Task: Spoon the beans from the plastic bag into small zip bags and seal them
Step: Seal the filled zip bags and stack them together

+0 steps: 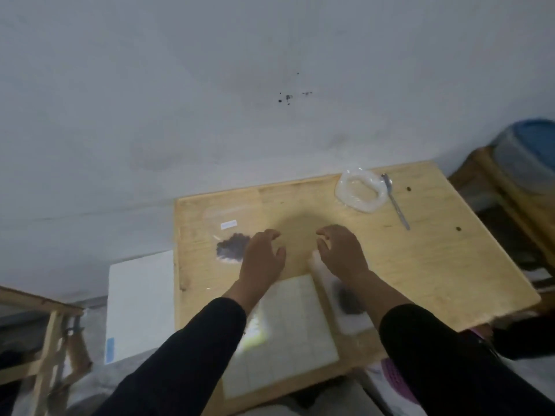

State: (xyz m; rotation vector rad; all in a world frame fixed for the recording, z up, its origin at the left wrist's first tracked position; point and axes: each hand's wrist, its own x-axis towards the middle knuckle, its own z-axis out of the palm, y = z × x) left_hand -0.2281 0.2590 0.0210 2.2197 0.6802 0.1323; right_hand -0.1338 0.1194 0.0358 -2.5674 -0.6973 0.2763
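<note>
A clear zip bag [229,235] with dark beans in it lies flat on the wooden table [435,259], left of centre. My left hand [262,259] hovers just right of it, fingers spread and empty. My right hand [341,250] is beside it, fingers curled apart, holding nothing. Under my right forearm lies another clear bag with dark beans [348,304]. A rolled-down clear plastic bag [360,190] sits at the far right of the table with a metal spoon [396,202] lying right next to it.
A white gridded sheet [288,331] lies at the table's near edge between my arms. A white box [139,304] stands left of the table. A wooden frame [45,334] is at far left, a blue-lidded container [528,154] at far right. Two loose beans lie right of the spoon.
</note>
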